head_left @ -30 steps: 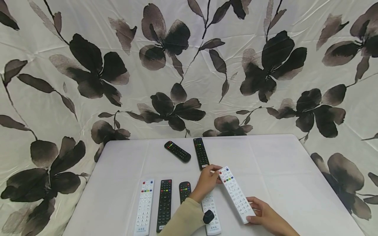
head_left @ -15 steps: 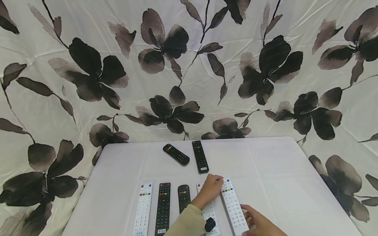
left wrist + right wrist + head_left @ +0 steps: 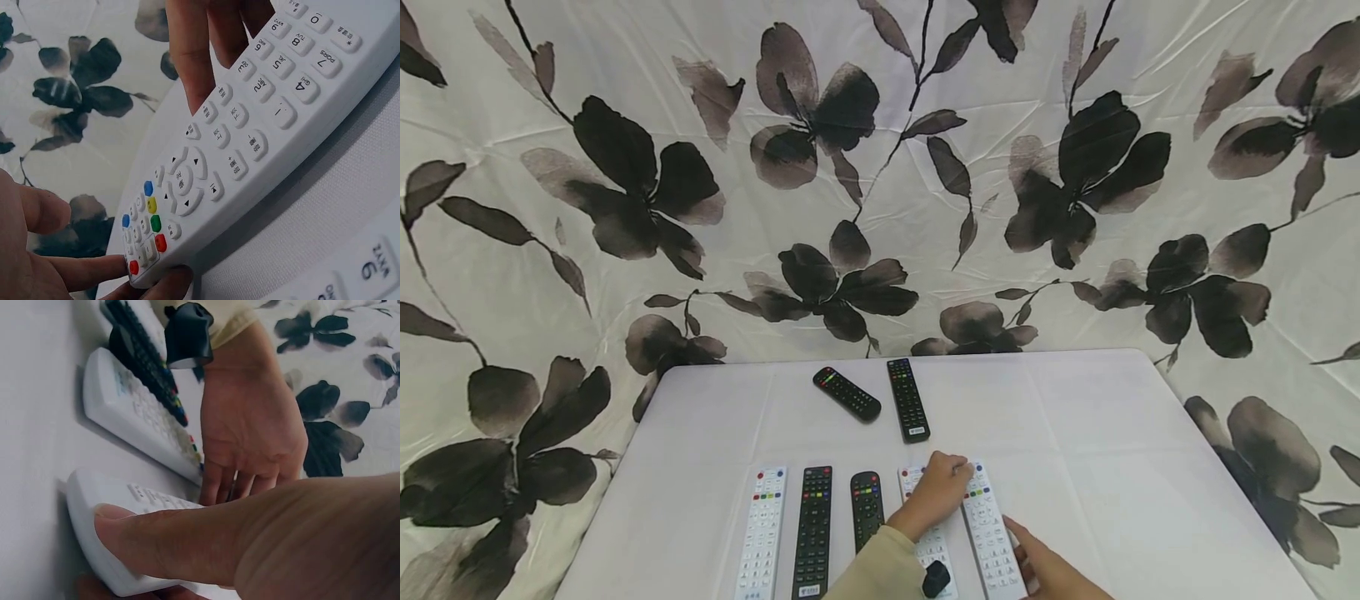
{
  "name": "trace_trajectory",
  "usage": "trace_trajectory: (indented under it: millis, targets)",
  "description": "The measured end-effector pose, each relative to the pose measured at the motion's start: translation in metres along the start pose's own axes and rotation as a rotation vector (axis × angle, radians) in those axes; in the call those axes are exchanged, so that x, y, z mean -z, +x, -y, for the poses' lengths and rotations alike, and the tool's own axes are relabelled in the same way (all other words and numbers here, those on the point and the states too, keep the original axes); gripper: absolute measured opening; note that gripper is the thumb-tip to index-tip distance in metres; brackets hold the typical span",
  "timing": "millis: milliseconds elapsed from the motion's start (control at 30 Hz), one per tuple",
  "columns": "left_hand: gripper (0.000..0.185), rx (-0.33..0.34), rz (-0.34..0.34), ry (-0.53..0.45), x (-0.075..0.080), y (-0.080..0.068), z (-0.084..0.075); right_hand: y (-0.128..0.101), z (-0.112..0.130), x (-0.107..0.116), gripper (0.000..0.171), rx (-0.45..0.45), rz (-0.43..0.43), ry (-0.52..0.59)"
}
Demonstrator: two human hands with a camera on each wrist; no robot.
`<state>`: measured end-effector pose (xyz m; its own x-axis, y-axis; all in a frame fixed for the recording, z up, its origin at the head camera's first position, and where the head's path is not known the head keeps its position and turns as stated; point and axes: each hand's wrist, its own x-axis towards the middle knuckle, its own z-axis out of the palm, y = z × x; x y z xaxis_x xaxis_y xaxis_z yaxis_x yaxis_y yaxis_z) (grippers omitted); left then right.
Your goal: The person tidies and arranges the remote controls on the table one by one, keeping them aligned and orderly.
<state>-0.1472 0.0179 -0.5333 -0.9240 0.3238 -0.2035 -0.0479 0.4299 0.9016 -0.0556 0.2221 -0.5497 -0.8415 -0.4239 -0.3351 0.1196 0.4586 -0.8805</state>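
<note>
A white remote (image 3: 988,533) with coloured buttons lies at the right end of a row of remotes on the white table (image 3: 1090,433). My left hand (image 3: 961,471) pinches its far end; in the left wrist view its fingertips (image 3: 119,272) close round that end by the red button of the remote (image 3: 250,137). My right hand (image 3: 1018,542) grips the near end, with the thumb (image 3: 162,544) lying on top of the remote (image 3: 87,531). The remote lies parallel to the white remote (image 3: 925,542) beside it.
Left of these, the row holds a short black remote (image 3: 867,508), a long black remote (image 3: 814,533) and another white remote (image 3: 762,537). Two black remotes (image 3: 847,393) (image 3: 908,400) lie farther back. A flowered cloth (image 3: 880,167) hangs behind the table.
The white remote, held by both hands, has moved towards me and turned from slanted to straight, in line with the row. The other remotes have not moved.
</note>
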Motion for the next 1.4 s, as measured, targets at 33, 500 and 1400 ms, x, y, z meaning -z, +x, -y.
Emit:
trace_trajectory:
  millis: [33,500,1400]
  targets:
    - [0.051,-0.001,-0.001,0.004,0.000,0.000,0.000,0.000,0.000,-0.001,0.128,0.002,-0.009,-0.011]
    - [0.053,-0.003,-0.017,0.088,0.000,0.004,-0.008,0.007,-0.006,0.002,0.101,0.115,0.011,-0.130]
    - [0.041,-0.092,-0.321,-0.073,0.038,-0.002,0.006,0.097,0.073,0.024,0.048,0.179,-0.396,-0.304]
